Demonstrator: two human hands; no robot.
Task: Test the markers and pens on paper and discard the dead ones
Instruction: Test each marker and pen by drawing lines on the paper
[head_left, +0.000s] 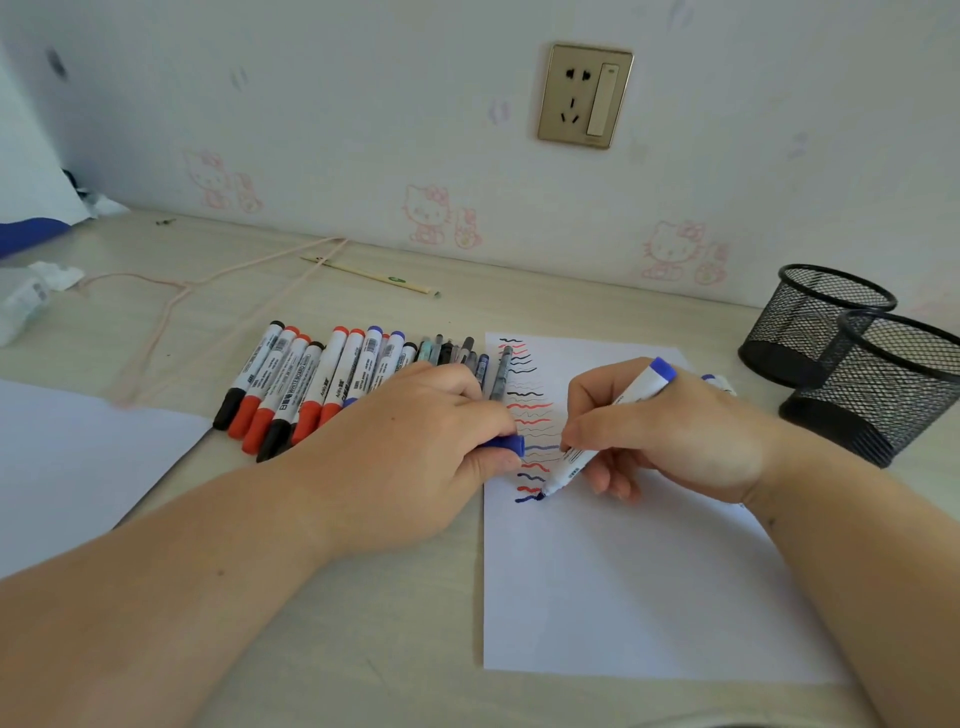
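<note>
Right hand (670, 431) grips a blue marker (597, 441) mid-squiggle on paper (623, 571), left hand (415, 441) pinching apparently its cap (506, 447); recapping next.

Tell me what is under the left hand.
The left hand grips a blue cap and covers the near ends of several markers; anything else beneath is hidden.

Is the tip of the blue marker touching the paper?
Touching. In the head view, the blue marker in the right hand has its tip on the paper, at the end of a blue squiggle.
</note>
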